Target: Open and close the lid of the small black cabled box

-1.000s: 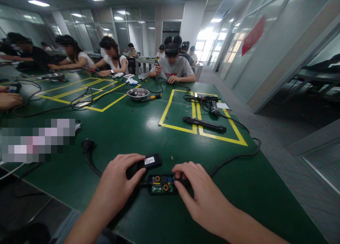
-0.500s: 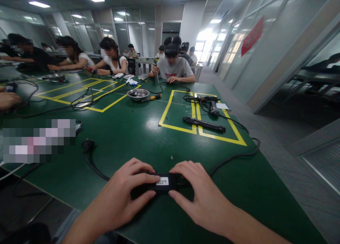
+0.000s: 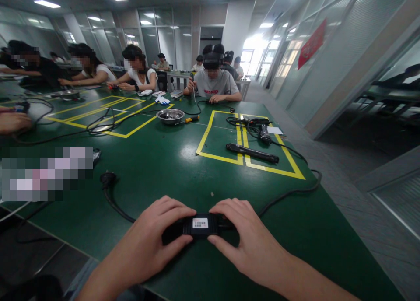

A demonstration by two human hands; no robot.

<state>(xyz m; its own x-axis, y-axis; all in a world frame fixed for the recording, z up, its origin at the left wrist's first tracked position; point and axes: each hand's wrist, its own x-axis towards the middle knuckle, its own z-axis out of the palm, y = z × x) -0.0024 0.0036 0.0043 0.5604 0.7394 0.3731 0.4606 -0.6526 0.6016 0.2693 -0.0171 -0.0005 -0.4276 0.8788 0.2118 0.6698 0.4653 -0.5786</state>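
Note:
A small black box [image 3: 201, 231] with a white printed label lies on the green table [image 3: 177, 174] in front of me. My left hand [image 3: 160, 231] grips its left end between thumb and fingers. On the right end, my right hand [image 3: 236, 231] holds it the same way. A black cable with a plug [image 3: 108, 178] runs in from the left and passes under my left hand. Another black cable [image 3: 288, 191] leads from behind my right hand toward the table's right edge.
Yellow tape frames a black rod [image 3: 252, 153] and a black cabled tool [image 3: 264, 134]. Further back are a metal bowl [image 3: 170, 116] and a yellow-handled screwdriver [image 3: 192, 119]. A person [image 3: 215, 82] sits opposite; others sit at the left, one hand [image 3: 15, 121] near the left edge.
My left fingers have moved off the label onto the box's far edge, so the label shows in full. At the far left, another person's hand has shifted slightly right.

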